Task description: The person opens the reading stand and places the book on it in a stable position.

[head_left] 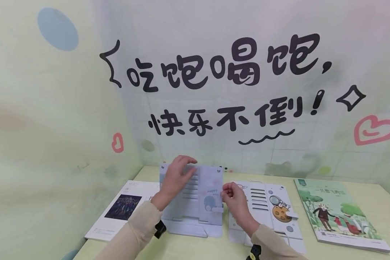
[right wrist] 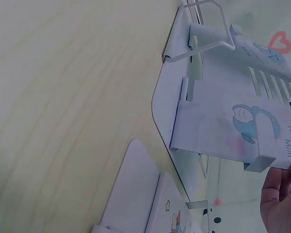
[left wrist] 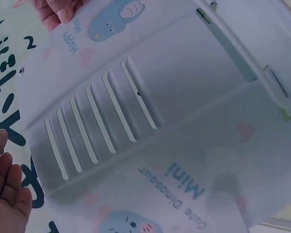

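A white metal book stand (head_left: 211, 182) with a blue dinosaur print and a slotted middle stands propped upright on the table. At its right edge my right hand (head_left: 235, 200) pinches the panel between thumb and fingers; the right wrist view shows those fingertips (right wrist: 276, 182) at the edge beside a white page clip (right wrist: 262, 153). My left hand (head_left: 175, 178) is raised at the stand's upper left, fingers loosely bent. In the left wrist view that hand (left wrist: 9, 199) is just off the top edge, with nothing between thumb and fingers. A wire holder (right wrist: 228, 36) projects from the stand's lower part.
A second white book stand (head_left: 279, 209) with an astronaut print lies right of the first. Further right is a green illustrated book (head_left: 341, 213). A white book (head_left: 117, 216) with a dark picture lies at left. Behind the table (head_left: 182, 249) hangs a printed wall covering (head_left: 214, 151).
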A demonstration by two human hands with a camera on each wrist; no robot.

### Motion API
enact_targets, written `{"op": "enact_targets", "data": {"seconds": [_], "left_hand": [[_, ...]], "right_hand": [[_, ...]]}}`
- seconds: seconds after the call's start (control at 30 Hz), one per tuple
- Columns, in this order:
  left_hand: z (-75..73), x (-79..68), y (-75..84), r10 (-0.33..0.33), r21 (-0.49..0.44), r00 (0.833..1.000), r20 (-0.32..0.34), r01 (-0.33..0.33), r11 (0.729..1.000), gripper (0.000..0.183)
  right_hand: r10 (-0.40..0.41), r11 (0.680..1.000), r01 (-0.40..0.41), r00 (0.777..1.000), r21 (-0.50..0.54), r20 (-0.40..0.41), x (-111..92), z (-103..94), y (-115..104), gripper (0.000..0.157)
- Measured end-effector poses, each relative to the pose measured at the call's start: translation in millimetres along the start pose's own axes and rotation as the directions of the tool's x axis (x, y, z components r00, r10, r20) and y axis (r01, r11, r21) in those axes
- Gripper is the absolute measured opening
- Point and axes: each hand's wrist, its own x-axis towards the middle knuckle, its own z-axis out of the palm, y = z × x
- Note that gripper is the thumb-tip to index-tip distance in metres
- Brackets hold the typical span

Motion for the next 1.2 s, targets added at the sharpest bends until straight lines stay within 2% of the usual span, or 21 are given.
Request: {"op": "enact_targets", "data": {"seconds": [0.13,0.23,0.33,0.6,0.77,0.9,0.97,1.07,1.2], "left_hand": [[10.5,3.2,7.0,-0.032,0.098,0.997,0.074,0.024,0.995,0.015],[14.4,2.9,8.9,-0.062,0.144,0.994,0.086,0.049,0.988,0.012],[16.8,2.5,8.3,-0.05,0.155,0.995,0.084,0.037,0.987,0.009],[20.8,4.6,2.4,0.055,0.034,0.998,0.042,-0.056,0.998,0.005],[21.8,3.5,-2.3,0.1,-0.004,0.995,0.022,-0.1,0.995,0.004],[21.2,4.0,-5.7,0.171,-0.047,0.985,-0.003,-0.171,0.984,0.005],[18.7,3.6,-7.9,0.207,-0.07,0.978,-0.013,-0.207,0.976,0.006],[14.2,2.4,-10.3,0.238,-0.101,0.971,-0.001,-0.237,0.966,0.007],[5.7,-1.9,-9.6,0.213,-0.148,0.975,0.065,-0.201,0.968,0.005]], "right_hand": [[-0.037,0.999,0.037,0.999,0.008,-0.002,-3.4,1.0,1.9,0.012],[-0.056,0.998,0.056,0.998,0.017,0.002,-5.1,1.2,2.6,0.011],[-0.071,0.997,0.071,0.997,0.013,0.002,-5.3,0.8,3.9,0.011],[-0.094,0.995,0.094,0.996,0.019,0.009,-4.1,-2.4,5.5,0.011],[-0.063,0.992,0.058,0.997,0.111,0.045,-3.1,-8.4,4.0,0.009],[-0.031,0.98,0.025,0.999,0.198,0.028,2.1,-16.2,2.4,0.016],[-0.018,0.978,0.014,1.0,0.206,0.017,6.6,-18.2,2.1,0.018],[0.011,0.981,-0.014,1.0,0.192,0.014,13.2,-20.4,2.1,0.018],[0.046,0.989,-0.051,0.998,0.14,0.036,19.5,-20.3,3.4,0.013]]}}
